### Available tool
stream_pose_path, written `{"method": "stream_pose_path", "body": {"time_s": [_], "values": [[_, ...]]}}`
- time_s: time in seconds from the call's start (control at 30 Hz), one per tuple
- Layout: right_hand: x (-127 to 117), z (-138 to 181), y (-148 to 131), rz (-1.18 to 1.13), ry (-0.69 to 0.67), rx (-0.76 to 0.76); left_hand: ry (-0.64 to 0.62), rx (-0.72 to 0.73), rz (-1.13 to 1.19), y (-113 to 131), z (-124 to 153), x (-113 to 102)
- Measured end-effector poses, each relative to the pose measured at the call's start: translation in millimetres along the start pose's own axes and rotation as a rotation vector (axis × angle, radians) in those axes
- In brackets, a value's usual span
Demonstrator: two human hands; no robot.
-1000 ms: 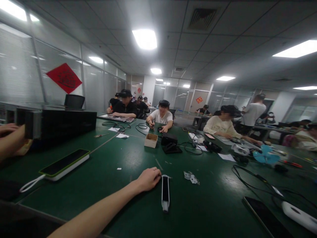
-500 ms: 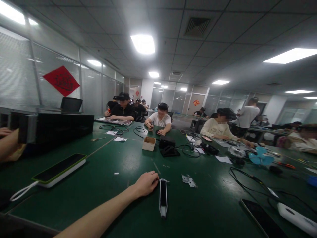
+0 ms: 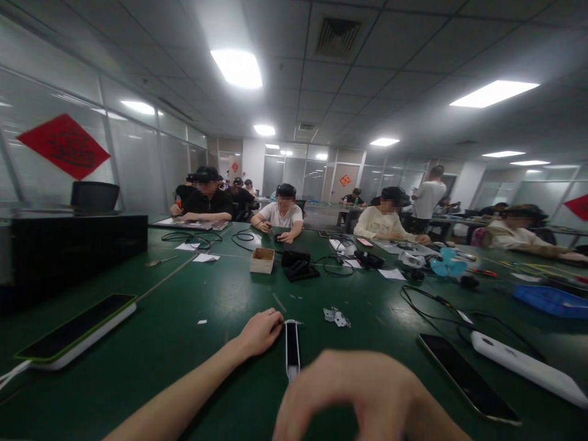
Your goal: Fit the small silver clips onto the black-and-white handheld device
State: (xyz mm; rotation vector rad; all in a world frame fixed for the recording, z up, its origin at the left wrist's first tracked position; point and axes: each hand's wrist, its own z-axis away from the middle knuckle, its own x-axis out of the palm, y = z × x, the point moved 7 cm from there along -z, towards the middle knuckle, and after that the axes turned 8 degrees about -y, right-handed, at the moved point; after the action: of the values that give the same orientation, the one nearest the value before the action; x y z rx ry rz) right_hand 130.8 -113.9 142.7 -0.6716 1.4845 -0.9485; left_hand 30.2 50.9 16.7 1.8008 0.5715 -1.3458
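My left hand [image 3: 261,331] rests on the green table, fingers curled down. Its fingertips are hidden, and its knuckles lie right beside the upper end of a slim white pen-shaped device with a dark screen [image 3: 291,346]. I cannot tell whether it grips the device. In front, blurred by motion, my right hand [image 3: 349,389] arches over the near end of the device, with a gap between its bent fingers and thumb and nothing seen in them. Small grey metal plates [image 3: 337,316] lie just beyond the device, to the right.
A phone [image 3: 466,376] and a long white device [image 3: 526,367] lie at right, near black cables. At left lies a green-rimmed device [image 3: 78,331]. A small cardboard box [image 3: 262,261] and black stands [image 3: 298,266] are ahead. A blue tray [image 3: 549,300] sits far right. Co-workers sit around.
My right hand has come into view from below, over the device's near end. My left hand stays beside the device. The whole view has turned to the right.
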Motion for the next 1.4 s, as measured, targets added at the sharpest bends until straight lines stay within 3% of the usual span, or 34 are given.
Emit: {"method": "stream_pose_path", "body": {"time_s": [0.03,0.07,0.13,0.2,0.27,0.33,0.4,0.8,1.03,1.23,1.4], "values": [[-26.1,-1.1,6.0,0.034,0.072,0.031,0.005,0.009,0.0,0.8,0.1,-0.6],[-58.5,3.9,20.8,0.142,0.253,0.103,0.006,0.017,0.003,1.5,0.2,-1.0],[-114.3,31.1,67.5,0.36,0.609,0.305,-0.001,0.023,0.016,2.2,0.3,-1.6],[-148.3,69.5,124.8,0.527,0.828,0.541,-0.01,0.02,0.023,2.3,0.2,-2.2],[-161.9,106.0,178.9,0.623,0.871,0.777,-0.015,0.024,0.021,2.6,-0.1,-2.6],[-162.2,132.4,214.6,0.618,0.851,0.854,-0.014,0.032,0.014,2.9,-0.7,-2.6],[-157.1,147.9,231.8,0.606,0.817,0.883,-0.009,0.035,0.003,2.5,-1.5,-2.0],[-135.6,129.7,232.1,0.445,0.539,0.9,-0.008,0.035,-0.03,0.8,-4.1,0.9],[-140.8,137.3,226.8,0.484,0.585,0.874,-0.015,0.025,-0.002,0.6,-3.2,0.3],[-155.7,167.1,235.0,0.579,0.771,0.924,-0.028,0.023,0.015,0.0,-3.8,0.7],[-154.9,179.0,258.6,0.601,0.709,1.022,-0.028,0.018,0.02,0.3,-3.8,0.1]]}}
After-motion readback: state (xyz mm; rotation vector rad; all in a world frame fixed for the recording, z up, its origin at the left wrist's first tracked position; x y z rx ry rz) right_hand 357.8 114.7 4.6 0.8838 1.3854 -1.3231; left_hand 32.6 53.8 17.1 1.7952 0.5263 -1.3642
